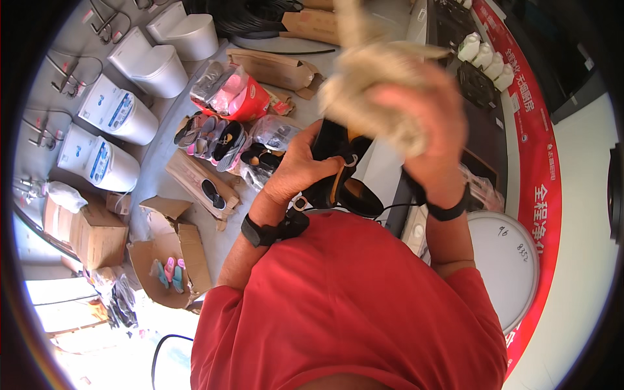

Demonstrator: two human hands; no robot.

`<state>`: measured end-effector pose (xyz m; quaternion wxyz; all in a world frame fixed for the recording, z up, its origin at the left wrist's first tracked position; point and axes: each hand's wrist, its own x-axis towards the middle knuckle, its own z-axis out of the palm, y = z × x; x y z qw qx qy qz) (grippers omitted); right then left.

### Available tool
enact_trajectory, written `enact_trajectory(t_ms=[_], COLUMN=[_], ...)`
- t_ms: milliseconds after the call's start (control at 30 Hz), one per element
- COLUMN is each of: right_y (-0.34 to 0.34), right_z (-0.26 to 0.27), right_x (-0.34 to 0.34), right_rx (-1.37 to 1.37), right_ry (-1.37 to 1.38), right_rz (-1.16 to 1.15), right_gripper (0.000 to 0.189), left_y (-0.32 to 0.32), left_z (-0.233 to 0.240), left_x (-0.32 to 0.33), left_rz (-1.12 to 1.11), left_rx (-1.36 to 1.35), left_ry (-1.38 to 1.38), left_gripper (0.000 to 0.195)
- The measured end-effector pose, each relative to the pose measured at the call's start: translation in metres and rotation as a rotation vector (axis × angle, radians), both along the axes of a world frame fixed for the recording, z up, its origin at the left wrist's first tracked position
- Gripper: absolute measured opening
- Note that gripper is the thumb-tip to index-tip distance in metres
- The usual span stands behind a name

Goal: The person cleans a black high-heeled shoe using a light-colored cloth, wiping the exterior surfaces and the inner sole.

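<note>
My left hand [304,163] grips a pair of black sandals [360,197] with round metal buckles and tan-orange inner parts, held in front of my chest. Above and to the right, my right hand [434,117] clutches a beige cloth [360,92], blurred by motion. The cloth hangs over the upper part of the sandals and hides some of it; whether the two touch I cannot tell. Several pairs of women's slippers and sandals [226,141] stand on the floor to the left of my left hand. Beside them lies clear plastic wrapping [273,132].
A red tub [253,100] holds bagged pink footwear. One dark shoe [213,194] lies on flattened cardboard [190,173]. An opened carton [195,253] contains slippers. White toilets [114,161] line the left wall. At right stand a round white lid [502,273] and white bottles [482,56].
</note>
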<state>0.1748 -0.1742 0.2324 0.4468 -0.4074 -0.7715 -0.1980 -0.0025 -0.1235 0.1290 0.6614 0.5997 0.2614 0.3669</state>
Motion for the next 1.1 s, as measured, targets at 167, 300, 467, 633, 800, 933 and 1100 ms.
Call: enact_trajectory(t_ms=[167,300,467,633,800,933,1100], right_y=[0.019,0.032,0.027,0.013,0.027,0.034,0.026], right_z=[-0.027,-0.003,0.007,-0.019,-0.022,-0.013,-0.022], right_x=[0.005,0.064,0.07,-0.001,0.029,0.082,0.045], right_rx=[-0.228,-0.067,0.034,-0.178,-0.227,-0.065,-0.156], right_ry=[-0.219,0.011,0.187,-0.193,-0.002,0.37,0.304], right_rz=[0.012,-0.252,-0.277,0.017,-0.026,-0.207,-0.1], right_gripper=[0.022,0.038,0.042,0.03,0.032,0.043,0.043], left_y=[0.005,-0.001,0.003,0.004,0.004,0.002,0.009], left_z=[0.0,0.006,0.001,-0.003,-0.002,-0.001,-0.003], left_x=[-0.004,-0.006,-0.006,-0.003,-0.007,-0.006,-0.008], left_rz=[-0.072,-0.016,-0.07,-0.022,-0.003,-0.016,-0.049], left_rx=[0.002,-0.024,-0.014,0.089,0.061,-0.031,-0.178], left_ry=[0.048,0.023,0.041,0.014,0.04,0.007,-0.079], left_gripper=[0.051,0.054,0.057,0.045,0.046,0.048,0.05])
